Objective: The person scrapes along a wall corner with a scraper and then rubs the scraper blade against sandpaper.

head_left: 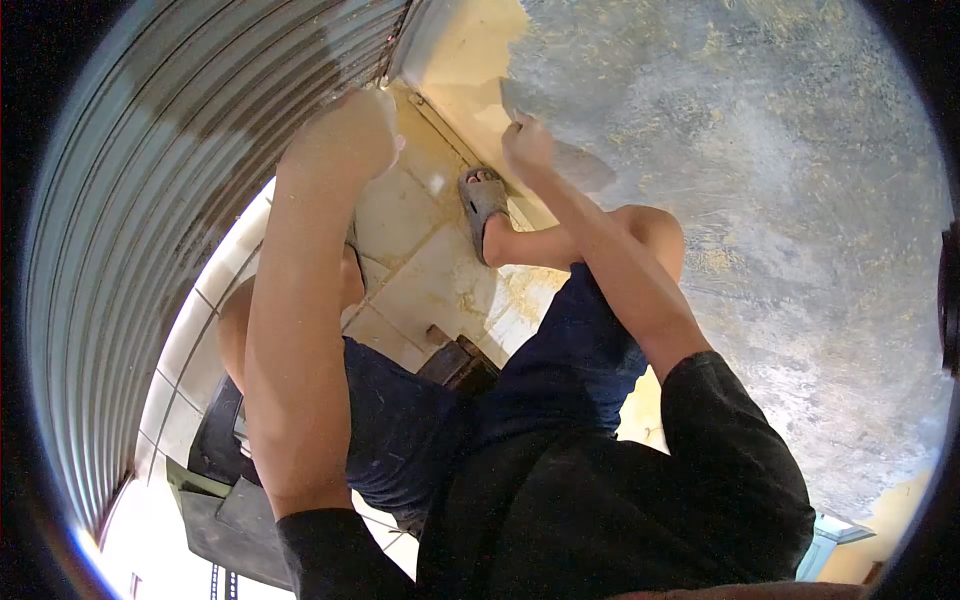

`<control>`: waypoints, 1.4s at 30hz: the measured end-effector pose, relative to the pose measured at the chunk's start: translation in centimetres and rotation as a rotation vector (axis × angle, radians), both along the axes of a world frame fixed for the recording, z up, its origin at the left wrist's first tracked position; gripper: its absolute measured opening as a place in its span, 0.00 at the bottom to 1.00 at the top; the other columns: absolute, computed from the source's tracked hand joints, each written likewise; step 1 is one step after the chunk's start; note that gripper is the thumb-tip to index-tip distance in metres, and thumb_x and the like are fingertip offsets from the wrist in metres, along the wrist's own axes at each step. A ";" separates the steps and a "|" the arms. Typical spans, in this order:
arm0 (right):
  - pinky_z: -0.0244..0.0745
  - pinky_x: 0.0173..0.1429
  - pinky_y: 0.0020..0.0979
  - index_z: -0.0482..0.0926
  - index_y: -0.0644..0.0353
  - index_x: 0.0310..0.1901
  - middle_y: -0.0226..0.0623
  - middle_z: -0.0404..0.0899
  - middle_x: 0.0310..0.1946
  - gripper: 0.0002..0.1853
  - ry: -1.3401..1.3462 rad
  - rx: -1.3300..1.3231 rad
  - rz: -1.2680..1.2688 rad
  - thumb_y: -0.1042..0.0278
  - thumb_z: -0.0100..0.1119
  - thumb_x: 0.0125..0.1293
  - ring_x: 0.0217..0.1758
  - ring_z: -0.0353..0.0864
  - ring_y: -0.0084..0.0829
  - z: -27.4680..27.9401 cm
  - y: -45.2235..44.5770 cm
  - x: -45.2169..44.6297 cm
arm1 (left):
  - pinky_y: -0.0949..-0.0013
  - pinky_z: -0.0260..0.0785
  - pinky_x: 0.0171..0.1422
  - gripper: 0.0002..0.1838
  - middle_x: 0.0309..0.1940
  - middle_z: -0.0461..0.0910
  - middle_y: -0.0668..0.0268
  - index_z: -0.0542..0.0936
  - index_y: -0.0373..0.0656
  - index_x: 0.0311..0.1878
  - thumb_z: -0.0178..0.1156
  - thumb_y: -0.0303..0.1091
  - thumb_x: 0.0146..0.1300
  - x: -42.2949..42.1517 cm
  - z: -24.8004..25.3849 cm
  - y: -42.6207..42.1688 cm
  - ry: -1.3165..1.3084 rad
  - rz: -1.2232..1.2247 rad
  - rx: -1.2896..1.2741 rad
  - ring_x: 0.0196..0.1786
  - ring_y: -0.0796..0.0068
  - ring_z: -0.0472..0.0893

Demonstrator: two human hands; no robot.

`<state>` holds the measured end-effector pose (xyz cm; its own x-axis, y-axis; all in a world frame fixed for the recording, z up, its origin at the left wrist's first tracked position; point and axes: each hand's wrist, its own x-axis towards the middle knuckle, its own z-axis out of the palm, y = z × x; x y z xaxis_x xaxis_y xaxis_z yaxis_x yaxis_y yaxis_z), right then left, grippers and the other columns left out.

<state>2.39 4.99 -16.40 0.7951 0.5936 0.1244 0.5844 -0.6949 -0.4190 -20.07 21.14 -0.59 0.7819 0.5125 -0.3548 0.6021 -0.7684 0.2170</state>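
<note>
Right hand (528, 144), fingers closed round thin tool (507, 98) (perhaps a scraper), near wall (740, 200); left hand (362, 132), fingers unclear.

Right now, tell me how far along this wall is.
Most of the wall already looks coated in mottled grey. The right hand holds a flat tool at the coating's edge; the left hand is too blurred to read. The yellow strip by the corner seems unfinished.
</note>
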 end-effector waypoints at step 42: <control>0.78 0.48 0.46 0.83 0.68 0.47 0.62 0.81 0.36 0.18 -0.299 -0.645 0.531 0.70 0.50 0.58 0.43 0.83 0.56 1.5 -1.4 1.9 | 0.54 0.76 0.55 0.16 0.45 0.83 0.48 0.83 0.36 0.43 0.63 0.40 0.61 0.6 -1.2 -0.7 -0.144 0.042 -0.032 0.50 0.52 0.83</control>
<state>4.24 3.56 -14.91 0.3827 0.9012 -0.2033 0.9192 -0.3493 0.1821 -19.48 20.48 -1.77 0.8038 0.5363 -0.2574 0.5947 -0.7343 0.3272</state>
